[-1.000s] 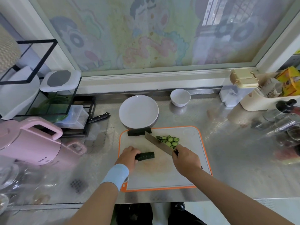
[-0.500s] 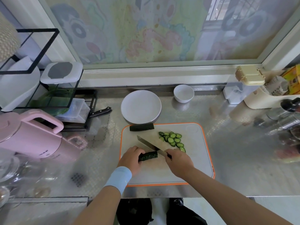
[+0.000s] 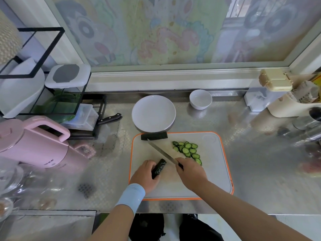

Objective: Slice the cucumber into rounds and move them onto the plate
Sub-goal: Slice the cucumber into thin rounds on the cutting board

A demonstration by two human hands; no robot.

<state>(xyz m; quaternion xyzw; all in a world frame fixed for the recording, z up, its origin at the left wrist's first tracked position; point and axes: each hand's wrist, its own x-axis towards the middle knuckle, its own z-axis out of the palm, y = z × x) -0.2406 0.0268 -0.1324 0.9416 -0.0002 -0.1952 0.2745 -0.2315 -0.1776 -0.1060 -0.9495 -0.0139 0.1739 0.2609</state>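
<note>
Pink kettle [image 3: 34, 146]: you see a small dark mark low on the front, too blurred to read
Paper packet [image 3: 306, 95]: you see fine print, too small to read
Readable text: you will find none in this view

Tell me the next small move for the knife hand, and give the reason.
Probably bring the knife down across the free end of the cucumber piece to cut another round. The left hand grips that piece on the cutting board, the right hand holds the blade just beyond its end, and much of it is uncut. The slices lie beside it; the plate has none.
</note>
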